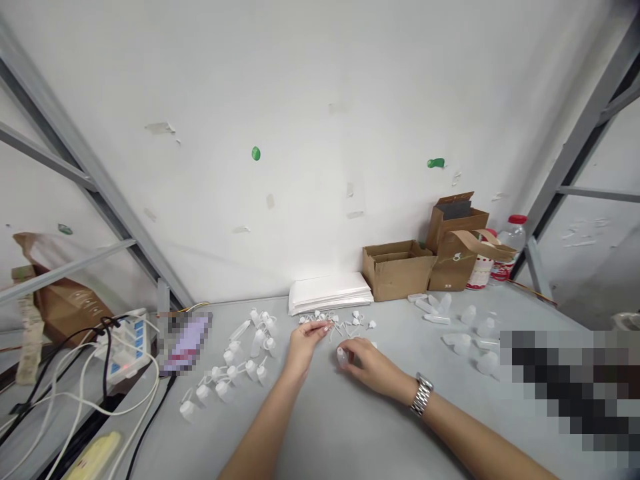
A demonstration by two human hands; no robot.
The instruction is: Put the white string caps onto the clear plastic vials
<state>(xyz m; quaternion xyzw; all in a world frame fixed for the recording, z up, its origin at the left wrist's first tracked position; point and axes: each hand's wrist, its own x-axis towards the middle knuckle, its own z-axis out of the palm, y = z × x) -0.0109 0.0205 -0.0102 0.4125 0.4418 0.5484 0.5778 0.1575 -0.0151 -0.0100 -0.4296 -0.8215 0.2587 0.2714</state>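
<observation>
My right hand (369, 363) is closed around a small translucent plastic bottle (342, 357), held just above the grey table. My left hand (306, 341) is at the near edge of a pile of small white caps with thin straps (345, 327). Its thumb and fingers are pinched together, and what is between them is too small to make out. To the left stand several translucent bottles fitted with white strapped caps (223, 389). Several uncapped translucent bottles (457, 341) lie scattered at the right.
Behind the caps lies a stack of white sheets (330, 293) by the wall. An open cardboard box (400, 273), a brown paper bag (453, 267) and a red-capped plastic jar (513, 240) stand back right. Left are a power strip (130, 347), cables and a purple packet (187, 340).
</observation>
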